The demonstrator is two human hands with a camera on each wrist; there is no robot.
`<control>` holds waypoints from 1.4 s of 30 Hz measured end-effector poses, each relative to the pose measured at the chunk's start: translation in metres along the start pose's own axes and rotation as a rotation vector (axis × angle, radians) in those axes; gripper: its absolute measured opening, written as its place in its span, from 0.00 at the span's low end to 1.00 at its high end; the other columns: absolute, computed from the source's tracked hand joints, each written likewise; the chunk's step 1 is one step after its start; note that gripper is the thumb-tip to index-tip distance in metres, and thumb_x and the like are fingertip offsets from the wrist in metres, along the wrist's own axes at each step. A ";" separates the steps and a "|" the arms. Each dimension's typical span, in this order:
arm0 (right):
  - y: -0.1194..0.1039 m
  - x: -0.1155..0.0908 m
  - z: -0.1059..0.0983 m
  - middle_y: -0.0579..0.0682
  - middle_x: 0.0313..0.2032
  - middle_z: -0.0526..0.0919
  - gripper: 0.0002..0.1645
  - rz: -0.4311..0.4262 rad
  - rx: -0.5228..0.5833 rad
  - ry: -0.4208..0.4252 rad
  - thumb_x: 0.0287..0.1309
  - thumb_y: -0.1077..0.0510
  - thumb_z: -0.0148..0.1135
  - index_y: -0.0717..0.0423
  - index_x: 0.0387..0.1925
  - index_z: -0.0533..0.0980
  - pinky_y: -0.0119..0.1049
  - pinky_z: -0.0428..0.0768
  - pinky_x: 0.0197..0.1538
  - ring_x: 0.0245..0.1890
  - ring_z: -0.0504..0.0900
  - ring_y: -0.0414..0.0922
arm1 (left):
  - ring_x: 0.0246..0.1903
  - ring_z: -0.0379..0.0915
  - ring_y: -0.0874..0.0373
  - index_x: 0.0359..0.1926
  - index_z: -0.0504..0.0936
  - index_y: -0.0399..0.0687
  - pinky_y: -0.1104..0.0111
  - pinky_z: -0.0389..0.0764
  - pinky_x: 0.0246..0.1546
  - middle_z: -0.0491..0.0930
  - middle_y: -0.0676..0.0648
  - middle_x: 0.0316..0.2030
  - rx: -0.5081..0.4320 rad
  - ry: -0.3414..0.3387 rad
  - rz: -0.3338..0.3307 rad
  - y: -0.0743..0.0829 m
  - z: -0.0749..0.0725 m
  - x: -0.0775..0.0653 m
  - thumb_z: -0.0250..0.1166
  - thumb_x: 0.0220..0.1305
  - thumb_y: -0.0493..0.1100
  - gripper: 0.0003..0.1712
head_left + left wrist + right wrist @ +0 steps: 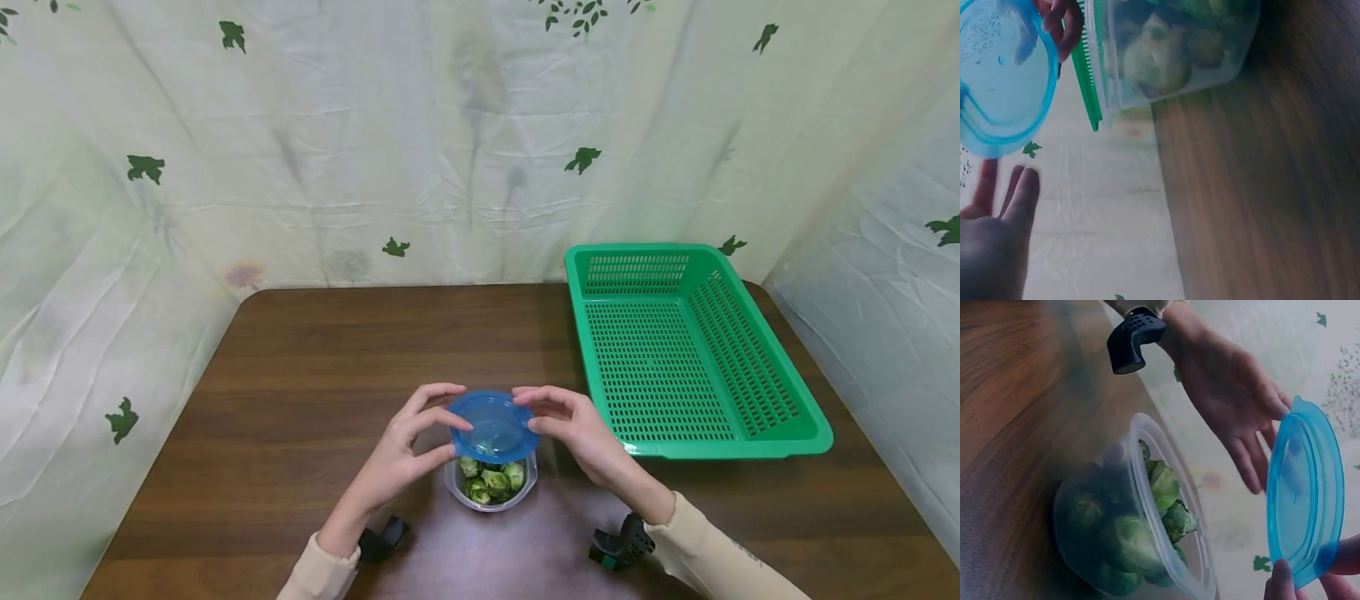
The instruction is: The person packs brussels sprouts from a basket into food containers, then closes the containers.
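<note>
A round translucent blue lid (495, 427) is held up, tilted, over a clear plastic container (491, 506) of Brussels sprouts (496, 482). My left hand (405, 442) holds the lid's left edge between thumb and index finger, the other fingers spread. At the opposite edge, my right hand (573, 425) pinches the rim with thumb and fingers. In the right wrist view, the lid (1305, 494) stands apart from the container's open rim, with sprouts (1163, 485) showing inside. The left wrist view shows the lid (1007, 75) beside the left hand (1000, 231).
A green perforated basket (660, 367) stands at the right of the brown wooden table (300, 383). A pale curtain (420, 125) with leaf prints hangs behind and at both sides. Dark wrist cameras (622, 543) are worn on both wrists.
</note>
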State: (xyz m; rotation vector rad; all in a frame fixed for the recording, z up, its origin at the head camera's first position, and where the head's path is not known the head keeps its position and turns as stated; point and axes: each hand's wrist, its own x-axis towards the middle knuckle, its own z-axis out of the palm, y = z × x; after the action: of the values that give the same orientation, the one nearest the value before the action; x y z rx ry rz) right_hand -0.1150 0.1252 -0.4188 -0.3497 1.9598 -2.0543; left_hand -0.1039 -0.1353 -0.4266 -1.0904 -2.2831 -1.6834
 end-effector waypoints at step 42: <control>0.026 -0.026 0.012 0.56 0.56 0.74 0.23 -0.355 -0.599 -0.032 0.50 0.70 0.68 0.57 0.50 0.79 0.46 0.79 0.51 0.55 0.74 0.52 | 0.67 0.52 0.54 0.72 0.59 0.58 0.43 0.62 0.60 0.58 0.56 0.69 0.166 -0.365 -0.267 -0.011 -0.008 -0.021 0.69 0.58 0.54 0.45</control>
State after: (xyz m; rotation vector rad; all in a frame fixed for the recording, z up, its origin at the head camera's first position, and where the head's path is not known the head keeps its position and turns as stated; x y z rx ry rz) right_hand -0.0853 0.1226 -0.4439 -0.9020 2.6135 -1.5621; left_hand -0.0981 -0.1540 -0.4423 -1.1811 -2.8496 -1.4331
